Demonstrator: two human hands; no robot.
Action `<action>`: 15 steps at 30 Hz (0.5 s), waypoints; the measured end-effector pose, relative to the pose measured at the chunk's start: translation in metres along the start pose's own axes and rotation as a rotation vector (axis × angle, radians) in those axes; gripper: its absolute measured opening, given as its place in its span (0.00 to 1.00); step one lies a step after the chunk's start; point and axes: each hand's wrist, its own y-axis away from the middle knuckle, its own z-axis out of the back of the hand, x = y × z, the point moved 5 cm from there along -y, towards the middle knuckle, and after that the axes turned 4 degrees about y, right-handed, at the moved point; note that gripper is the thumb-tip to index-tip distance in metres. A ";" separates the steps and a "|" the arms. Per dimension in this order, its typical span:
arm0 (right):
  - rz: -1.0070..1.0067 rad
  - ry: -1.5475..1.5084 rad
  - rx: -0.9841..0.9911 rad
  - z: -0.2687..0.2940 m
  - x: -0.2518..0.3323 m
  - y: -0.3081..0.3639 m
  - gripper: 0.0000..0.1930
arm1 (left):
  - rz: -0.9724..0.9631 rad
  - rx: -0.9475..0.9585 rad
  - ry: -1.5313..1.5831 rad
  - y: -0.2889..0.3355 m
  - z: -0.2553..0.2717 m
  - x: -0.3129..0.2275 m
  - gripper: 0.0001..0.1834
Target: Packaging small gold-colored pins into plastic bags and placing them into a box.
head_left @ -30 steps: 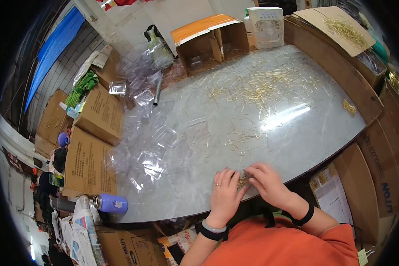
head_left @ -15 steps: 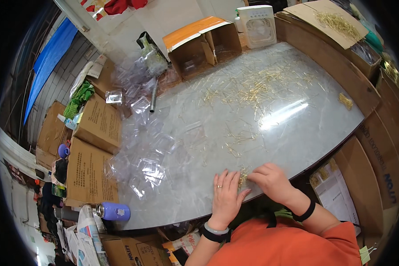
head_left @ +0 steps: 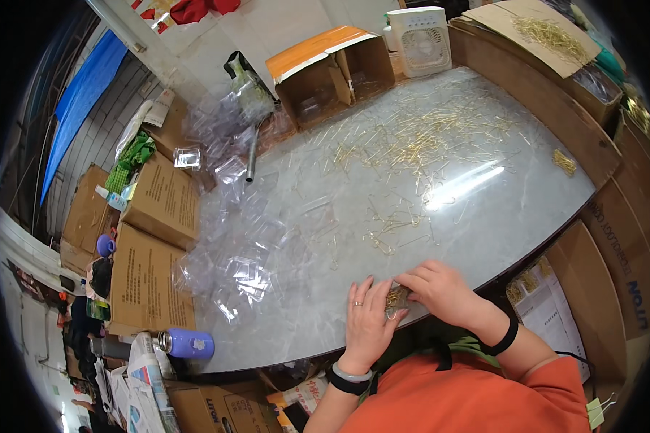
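A small bunch of gold wire hooks is held between my two hands at the table's near edge. My left hand rests on the tabletop with long fingers along the bunch's left side and the thumb round its near end. From the right, my right hand closes bent fingers on the bunch's far end; its fingertips are partly hidden. Just beyond lie a few loose gold hooks, and a larger scattered heap of gold hooks spreads farther back on the grey marbled table.
Clear plastic boxes pile up on the left, near a purple bottle. A metal tube, an open cardboard box and a white fan stand behind. A small gold bundle lies far right beside a cardboard wall.
My right hand has shifted slightly left and over the bunch, its fingers reaching closer to my left hand. The left hand stays nearly in place.
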 end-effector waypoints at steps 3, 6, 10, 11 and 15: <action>0.018 -0.085 0.000 -0.006 0.000 0.005 0.22 | 0.005 0.014 0.003 -0.001 -0.001 0.000 0.32; 0.052 -0.109 -0.105 -0.001 0.004 0.007 0.20 | 0.009 0.028 -0.003 -0.002 -0.001 0.000 0.29; -0.073 -0.118 -0.236 0.003 0.011 0.022 0.18 | 0.038 -0.013 0.017 0.000 -0.001 0.001 0.25; -0.132 -0.145 -0.240 0.003 0.008 0.028 0.18 | 0.043 -0.023 0.024 0.001 -0.001 0.001 0.25; -0.195 0.278 -0.028 0.014 0.006 0.040 0.29 | 0.051 -0.025 0.024 0.002 -0.002 0.002 0.25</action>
